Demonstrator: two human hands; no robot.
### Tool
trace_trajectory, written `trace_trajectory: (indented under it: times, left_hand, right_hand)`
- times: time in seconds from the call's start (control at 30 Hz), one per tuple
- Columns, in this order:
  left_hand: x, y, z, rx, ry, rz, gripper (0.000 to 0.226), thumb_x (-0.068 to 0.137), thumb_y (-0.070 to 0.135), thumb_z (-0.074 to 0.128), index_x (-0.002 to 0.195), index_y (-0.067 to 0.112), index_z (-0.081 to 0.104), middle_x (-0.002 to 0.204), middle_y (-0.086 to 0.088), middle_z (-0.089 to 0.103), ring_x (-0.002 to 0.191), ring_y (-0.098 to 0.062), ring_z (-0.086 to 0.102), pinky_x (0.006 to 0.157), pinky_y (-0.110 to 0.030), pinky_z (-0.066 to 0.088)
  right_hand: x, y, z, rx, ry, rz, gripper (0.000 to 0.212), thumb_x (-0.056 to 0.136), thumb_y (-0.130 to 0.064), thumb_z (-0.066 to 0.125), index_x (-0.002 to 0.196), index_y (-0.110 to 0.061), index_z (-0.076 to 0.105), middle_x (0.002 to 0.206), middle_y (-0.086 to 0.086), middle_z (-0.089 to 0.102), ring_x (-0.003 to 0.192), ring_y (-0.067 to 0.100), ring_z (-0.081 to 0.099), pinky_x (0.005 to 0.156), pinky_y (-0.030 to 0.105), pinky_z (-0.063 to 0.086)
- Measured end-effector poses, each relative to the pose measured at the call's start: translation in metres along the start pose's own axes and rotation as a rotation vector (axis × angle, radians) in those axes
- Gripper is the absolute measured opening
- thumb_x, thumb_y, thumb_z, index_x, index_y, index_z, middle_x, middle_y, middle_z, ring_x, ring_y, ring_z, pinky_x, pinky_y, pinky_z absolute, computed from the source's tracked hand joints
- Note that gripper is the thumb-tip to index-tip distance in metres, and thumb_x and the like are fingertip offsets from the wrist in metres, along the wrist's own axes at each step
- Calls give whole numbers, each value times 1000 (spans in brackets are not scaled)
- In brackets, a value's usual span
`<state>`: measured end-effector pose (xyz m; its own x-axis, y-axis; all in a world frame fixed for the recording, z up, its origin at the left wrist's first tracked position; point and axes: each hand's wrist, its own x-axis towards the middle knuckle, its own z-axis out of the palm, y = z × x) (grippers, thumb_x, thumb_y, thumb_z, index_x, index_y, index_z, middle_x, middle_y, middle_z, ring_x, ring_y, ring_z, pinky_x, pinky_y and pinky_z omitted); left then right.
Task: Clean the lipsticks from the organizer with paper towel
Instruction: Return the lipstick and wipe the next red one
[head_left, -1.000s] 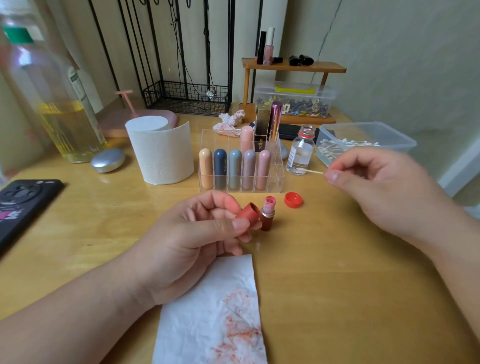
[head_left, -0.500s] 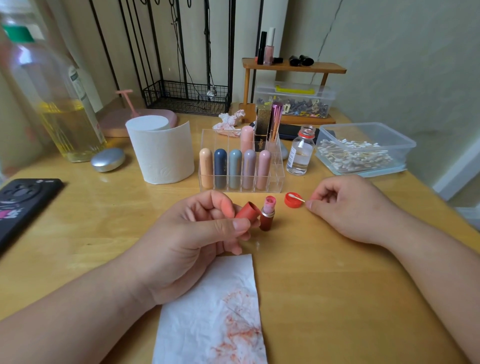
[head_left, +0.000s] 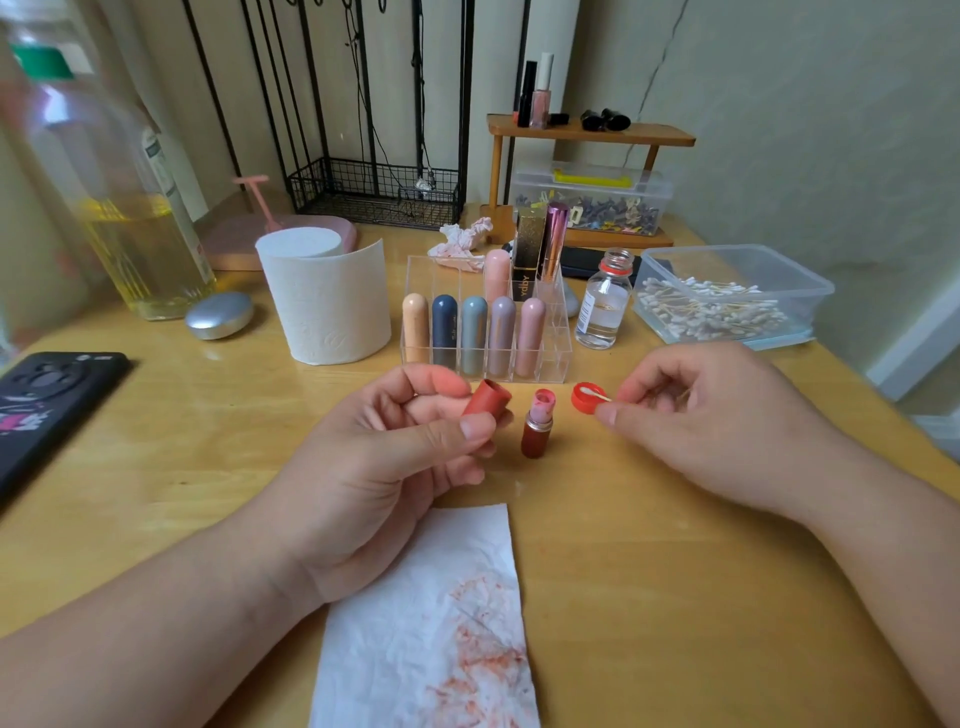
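Nearest on the desk (head_left: 675, 597) lies a flat sheet of paper towel (head_left: 415, 597), smeared with red and partly under the left wrist. Above it, the left hand (head_left: 374, 467) has its grip clamped on a red-brown lipstick cap (head_left: 485, 399), pinched between thumb and fingertips. The cap is tilted, with its long axis running from lower left to upper right and its free end aimed toward the organizer. Whether that end is the open mouth I cannot tell.

Just right of the cap, apart from both hands, the uncapped lipstick (head_left: 537, 426) stands upright on the desk. Its long axis is vertical and the pink bullet points up.

The right hand (head_left: 717, 426) has its grip closed on a cotton swab (head_left: 600, 396). The swab lies roughly level, its tip pointing left into a red bottle cap (head_left: 581, 400) on the desk.

This looks like detail work on this one lipstick, with the swab tip being wetted. The next move probably calls for carrying the tip across to the held cap or the lipstick's collar without knocking the standing tube over, then wiping on the towel.

Farther back the clear organizer (head_left: 556, 364) holds the remaining lipsticks upright. An open small bottle (head_left: 602, 306) and a tub (head_left: 810, 291) of swabs sit to its right.
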<state>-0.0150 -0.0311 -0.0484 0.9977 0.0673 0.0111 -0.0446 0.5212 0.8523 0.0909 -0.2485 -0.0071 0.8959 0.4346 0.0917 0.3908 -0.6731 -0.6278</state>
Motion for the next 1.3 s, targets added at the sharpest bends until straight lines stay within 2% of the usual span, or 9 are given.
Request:
trace_trajectory:
  times: [0.1,0.2,0.4,0.57,0.7,0.87,1.13,1.23,1.3]
  left_hand:
    - [1,-1,2,-32,71,11,45,71,-1,73,113,6,60,97,-21,65,73,-19,66,61,-25,54]
    - [0,-4,3,-23,86,8,48,69,-1,73,115,4,64,96,-17,70,84,-21,68,62,-25,54]
    - [-4,0,6,7,56,27,48,67,-3,74,114,6,67,92,-14,72,82,-23,66,66,-27,55]
    - [-8,31,-2,190,-221,157,47,68,0,83,112,9,70,93,-12,73,98,-38,64,101,-51,48]
    - [-13,29,3,303,-327,68,54,70,-13,74,119,8,66,91,-10,74,84,-20,70,80,-28,56]
    - [-12,21,5,298,-292,117,59,73,-13,75,125,12,65,93,-11,73,99,-30,67,90,-33,52]
    - [-16,20,13,118,-233,134,52,64,-4,76,113,13,74,87,-10,75,76,-16,72,74,-26,56]
    - [-16,20,20,6,-50,155,52,55,-7,73,103,12,78,83,-13,76,82,-21,74,76,-29,58]
    - [-14,20,19,-57,27,164,56,54,-18,76,102,10,78,88,-15,76,87,-24,74,78,-29,58]
  right_hand:
    - [-44,-38,20,-120,-369,75,48,65,-74,68,82,-29,67,64,-10,64,53,3,55,55,29,49]
    - [-66,-59,45,-372,-308,8,61,64,-83,55,84,-25,56,74,-7,60,62,6,54,61,31,49]
    - [-62,-60,73,-66,-240,-89,21,84,-45,67,83,-27,57,66,-14,59,58,2,51,54,19,39]
    - [-49,-56,42,371,-304,7,14,81,-12,76,75,-16,64,53,-9,55,49,5,49,51,22,40]
    - [-42,-45,20,531,-363,36,13,66,-12,75,76,-11,67,64,10,53,59,19,43,52,27,34]
    - [-35,-36,9,842,-462,84,13,62,1,65,75,-3,66,68,13,52,59,20,48,51,26,38]
    - [-28,-22,6,1256,-640,205,50,66,-1,64,115,8,62,115,36,59,104,46,59,91,52,49]
    - [-29,-32,4,1544,-723,221,73,93,-22,53,153,3,19,158,29,18,145,45,23,119,54,19]
    - [-29,-36,7,1655,-674,237,79,101,-45,42,156,-3,4,163,21,0,151,38,4,122,52,2]
